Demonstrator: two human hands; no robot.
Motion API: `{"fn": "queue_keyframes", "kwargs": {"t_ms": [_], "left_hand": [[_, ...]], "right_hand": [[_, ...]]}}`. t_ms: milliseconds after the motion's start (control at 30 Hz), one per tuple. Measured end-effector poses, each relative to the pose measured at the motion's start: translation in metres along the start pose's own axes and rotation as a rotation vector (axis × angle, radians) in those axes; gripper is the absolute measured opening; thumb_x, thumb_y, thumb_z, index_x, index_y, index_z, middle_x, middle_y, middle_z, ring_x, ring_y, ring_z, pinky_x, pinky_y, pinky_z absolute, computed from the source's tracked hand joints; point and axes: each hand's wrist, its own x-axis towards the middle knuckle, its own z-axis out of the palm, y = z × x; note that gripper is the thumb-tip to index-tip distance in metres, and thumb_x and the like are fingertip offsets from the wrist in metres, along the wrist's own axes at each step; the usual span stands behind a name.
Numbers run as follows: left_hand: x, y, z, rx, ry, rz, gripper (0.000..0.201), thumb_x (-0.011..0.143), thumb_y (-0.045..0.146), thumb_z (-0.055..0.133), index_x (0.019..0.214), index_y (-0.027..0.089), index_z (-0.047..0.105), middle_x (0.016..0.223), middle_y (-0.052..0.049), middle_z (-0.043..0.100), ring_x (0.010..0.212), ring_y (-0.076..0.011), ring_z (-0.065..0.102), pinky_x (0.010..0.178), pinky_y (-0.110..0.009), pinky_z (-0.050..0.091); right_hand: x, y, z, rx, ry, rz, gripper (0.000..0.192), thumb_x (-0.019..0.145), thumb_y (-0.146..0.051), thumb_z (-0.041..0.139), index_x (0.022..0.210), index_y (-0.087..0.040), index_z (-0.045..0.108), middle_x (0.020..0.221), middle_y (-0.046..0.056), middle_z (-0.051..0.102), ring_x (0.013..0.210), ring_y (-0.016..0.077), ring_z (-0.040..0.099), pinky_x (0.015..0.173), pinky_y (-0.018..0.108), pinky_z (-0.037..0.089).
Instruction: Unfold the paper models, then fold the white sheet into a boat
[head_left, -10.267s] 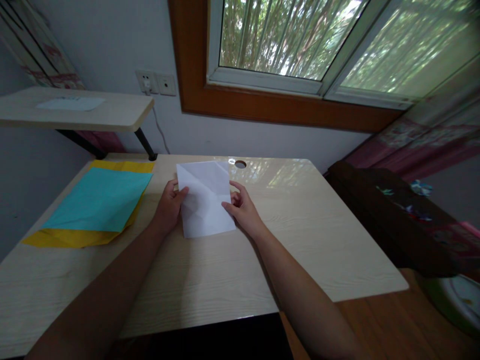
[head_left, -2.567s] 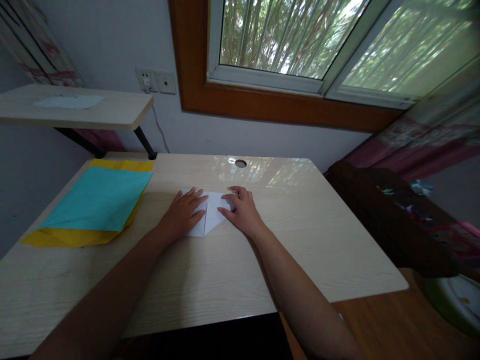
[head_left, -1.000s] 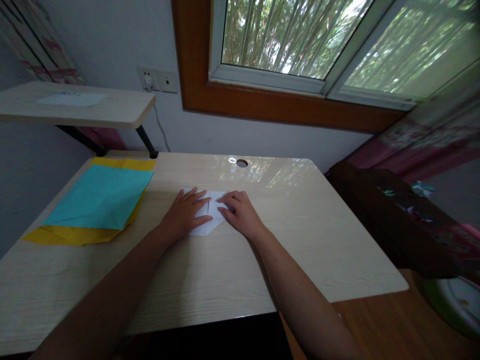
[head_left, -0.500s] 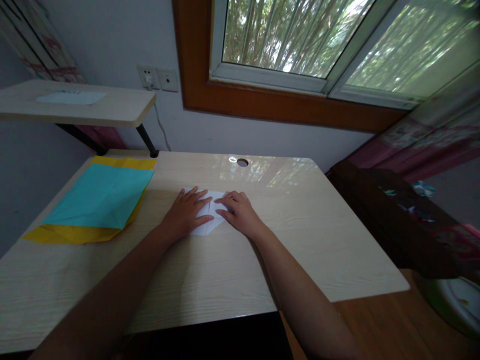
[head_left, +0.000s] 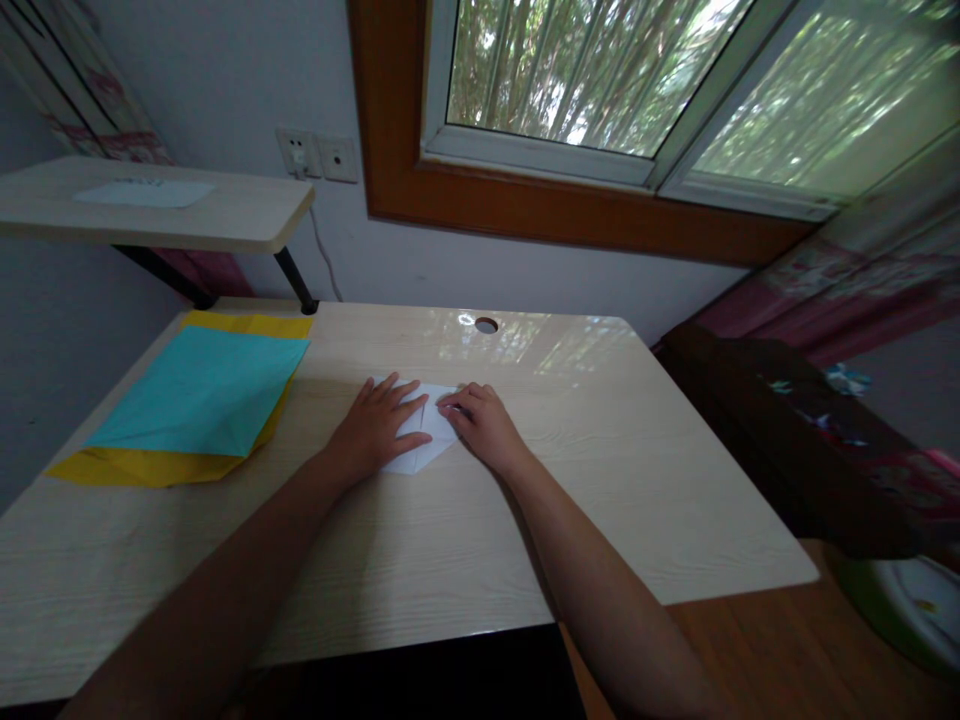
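A folded sheet of white paper (head_left: 421, 456) lies on the desk, with crease lines showing on its surface. My left hand (head_left: 375, 425) rests flat on the paper's left part, its fingers spread and the thumb stretched towards the middle. At the right edge of the sheet, my right hand (head_left: 482, 425) has thumb and forefinger pinched together on the paper. The other fingers of that hand are curled, and they cover the paper's right corner.
Blue paper (head_left: 202, 390) lies on yellow paper (head_left: 142, 470) at the desk's left. Above them a raised shelf (head_left: 247, 225) carries a white sheet (head_left: 146, 193). The desk (head_left: 615, 480) has a round cable hole (head_left: 486, 325) near the wall. A dark wooden cabinet (head_left: 765, 430) stands at right.
My right thumb and forefinger were apart on the paper and have now closed in a pinch at its right side. My left hand stays nearly in place, pressed flat.
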Motion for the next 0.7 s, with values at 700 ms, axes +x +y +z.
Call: {"fn": "queue_keyframes", "kwargs": {"t_ms": [700], "left_hand": [[0.0007, -0.0001, 0.0008, -0.002, -0.018, 0.001, 0.069, 0.095, 0.066, 0.049, 0.151, 0.027, 0.047, 0.162, -0.007, 0.04, 0.153, -0.037, 0.026, 0.124, -0.063, 0.017]], "right_hand": [[0.0041, -0.0073, -0.0033, 0.001, -0.009, 0.118, 0.015, 0.088, -0.012, 0.06, 0.09, -0.022, 0.071, 0.083, 0.002, 0.07, 0.084, 0.0213, 0.056, 0.079, 0.032, 0.04]]}}
